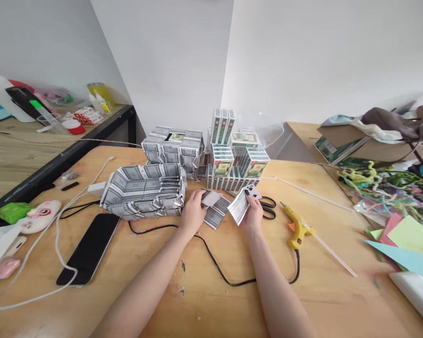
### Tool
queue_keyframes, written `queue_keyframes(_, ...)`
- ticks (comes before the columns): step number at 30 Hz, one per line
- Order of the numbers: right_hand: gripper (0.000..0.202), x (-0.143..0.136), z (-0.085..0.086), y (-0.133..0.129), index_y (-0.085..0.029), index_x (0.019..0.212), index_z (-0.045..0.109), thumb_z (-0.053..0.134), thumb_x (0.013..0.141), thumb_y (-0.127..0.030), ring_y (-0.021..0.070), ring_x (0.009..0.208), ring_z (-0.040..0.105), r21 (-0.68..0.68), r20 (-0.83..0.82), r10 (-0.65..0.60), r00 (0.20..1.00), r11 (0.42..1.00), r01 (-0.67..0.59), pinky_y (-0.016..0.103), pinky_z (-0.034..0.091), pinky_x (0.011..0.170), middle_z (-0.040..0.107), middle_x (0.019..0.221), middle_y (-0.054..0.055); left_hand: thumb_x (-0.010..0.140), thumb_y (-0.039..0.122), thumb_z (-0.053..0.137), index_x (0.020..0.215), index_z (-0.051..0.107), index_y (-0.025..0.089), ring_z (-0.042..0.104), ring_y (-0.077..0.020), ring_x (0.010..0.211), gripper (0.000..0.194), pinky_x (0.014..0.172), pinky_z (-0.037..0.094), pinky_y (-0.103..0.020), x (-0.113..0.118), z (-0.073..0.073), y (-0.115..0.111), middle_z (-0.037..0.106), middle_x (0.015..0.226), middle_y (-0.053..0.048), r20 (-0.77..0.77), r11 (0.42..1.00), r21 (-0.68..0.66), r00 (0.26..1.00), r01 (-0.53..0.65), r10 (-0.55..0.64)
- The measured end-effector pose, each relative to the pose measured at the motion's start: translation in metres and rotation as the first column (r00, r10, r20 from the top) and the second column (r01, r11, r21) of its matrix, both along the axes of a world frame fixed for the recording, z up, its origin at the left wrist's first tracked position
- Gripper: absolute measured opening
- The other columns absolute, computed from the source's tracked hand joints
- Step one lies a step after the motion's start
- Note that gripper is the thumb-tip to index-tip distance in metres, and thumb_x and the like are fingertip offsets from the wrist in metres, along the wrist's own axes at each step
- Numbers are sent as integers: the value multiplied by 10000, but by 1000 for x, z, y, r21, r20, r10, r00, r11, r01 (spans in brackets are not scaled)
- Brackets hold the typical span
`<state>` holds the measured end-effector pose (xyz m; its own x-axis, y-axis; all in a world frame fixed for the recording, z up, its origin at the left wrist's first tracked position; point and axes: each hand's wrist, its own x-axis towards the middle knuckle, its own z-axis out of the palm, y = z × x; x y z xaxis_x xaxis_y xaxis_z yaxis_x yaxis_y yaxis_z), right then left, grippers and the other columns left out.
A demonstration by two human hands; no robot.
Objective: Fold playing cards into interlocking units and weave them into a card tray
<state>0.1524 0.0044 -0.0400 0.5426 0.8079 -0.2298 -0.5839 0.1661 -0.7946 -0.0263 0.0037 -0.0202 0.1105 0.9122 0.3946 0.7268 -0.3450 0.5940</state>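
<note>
My left hand [193, 209] is closed on a small stack of playing cards [210, 198], edges toward me. Below it, patterned card backs [216, 213] lie on the table. My right hand [253, 213] grips more cards [237, 207], a patterned back in front and a black-suited face [255, 191] behind. To the left of my left hand stands a basket built from folded cards [141, 188]. Behind the basket is a second folded-card structure [172, 145]. Black-handled scissors [270, 206] lie just right of my right hand, their blades partly hidden.
Boxed card decks [232, 180] are stacked behind my hands. A yellow glue gun [296, 227] with a clear glue stick lies at right, its black cord [229, 279] crossing the table. At left rests a phone [90, 249] under a white cable. Colored paper [405, 249] and pipe cleaners crowd the right.
</note>
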Motion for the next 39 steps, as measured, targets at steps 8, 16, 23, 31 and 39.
queue_keyframes(8, 253, -1, -1, 0, -169, 814, 630, 690, 580, -240, 168, 788, 627, 4, 39, 35, 999, 999, -35, 298, 503, 738, 674, 817, 17, 790, 137, 488, 1177, 395, 186, 563, -193, 986, 401, 839, 466, -336, 4, -5, 5, 568, 1089, -95, 316, 999, -22, 948, -32, 37)
queue_keyframes(16, 280, -6, -2, 0, -160, 793, 642, 720, 540, -255, 163, 710, 619, -37, 71, 88, 994, 996, -86, 291, 491, 673, 681, 791, 16, 782, 70, 443, 1269, 321, 192, 464, -206, 1115, 516, 940, 400, -364, 2, -7, 11, 440, 1212, -123, 286, 994, 112, 958, -15, -17)
queue_keyframes(23, 308, -6, -2, 0, -160, 812, 645, 716, 545, -295, 184, 750, 622, -56, 115, 115, 987, 992, -110, 302, 492, 672, 685, 836, 40, 812, 75, 405, 1165, 466, 228, 499, -193, 1022, 390, 890, 429, -353, 1, -4, 9, 475, 1090, -94, 154, 988, 112, 980, 108, -125)
queue_keyframes(31, 295, -7, 0, -1, -163, 828, 648, 703, 565, -284, 169, 725, 615, -60, 128, 134, 983, 990, -128, 293, 480, 675, 683, 820, 28, 769, 61, 446, 1224, 402, 209, 403, -234, 1175, 481, 982, 356, -405, 4, 0, 7, 381, 1219, -121, 151, 990, 133, 986, 47, -67)
queue_keyframes(39, 196, -12, 2, -4, -168, 769, 607, 618, 612, -286, 158, 670, 558, -97, 411, 146, 900, 989, -116, 285, 438, 643, 630, 721, 6, 770, 96, 503, 1298, 167, 186, 563, -154, 969, 632, 849, 461, -311, 7, -9, 8, 569, 1029, -90, 415, 976, 2, 888, 218, -199)
